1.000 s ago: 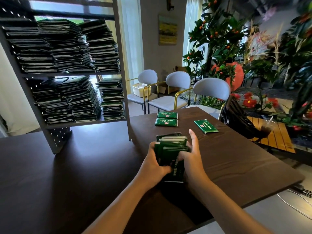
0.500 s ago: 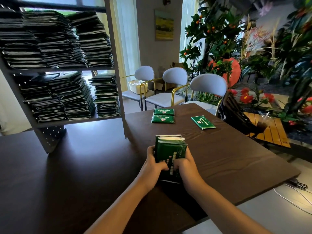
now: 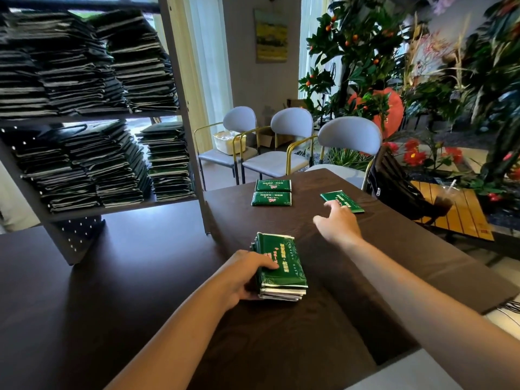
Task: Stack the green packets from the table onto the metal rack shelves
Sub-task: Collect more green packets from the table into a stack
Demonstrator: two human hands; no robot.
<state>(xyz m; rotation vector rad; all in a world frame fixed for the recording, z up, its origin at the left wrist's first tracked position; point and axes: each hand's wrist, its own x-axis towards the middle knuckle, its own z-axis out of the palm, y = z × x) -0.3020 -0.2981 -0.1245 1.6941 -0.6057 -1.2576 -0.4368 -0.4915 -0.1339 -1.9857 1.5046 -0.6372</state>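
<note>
A small stack of green packets (image 3: 281,266) lies flat on the dark brown table (image 3: 140,277) in front of me. My left hand (image 3: 244,274) grips its left side, thumb on top. My right hand (image 3: 336,220) is stretched out over the table with straight fingers, its fingertips at the near edge of a single green packet (image 3: 344,200) lying at the right. Two more green packets (image 3: 272,192) lie side by side further back. The metal rack (image 3: 185,88) stands at the left, both shelves packed with tall piles of packets.
Three pale blue chairs (image 3: 349,139) stand behind the table, and a black bag (image 3: 394,187) hangs off the nearest one. Plants and red flowers fill the right background. A wooden side table (image 3: 461,218) with a drink cup sits at the right.
My right hand has let go of the stack and reached forward right to the single packet. The stack now lies flat under my left hand alone.
</note>
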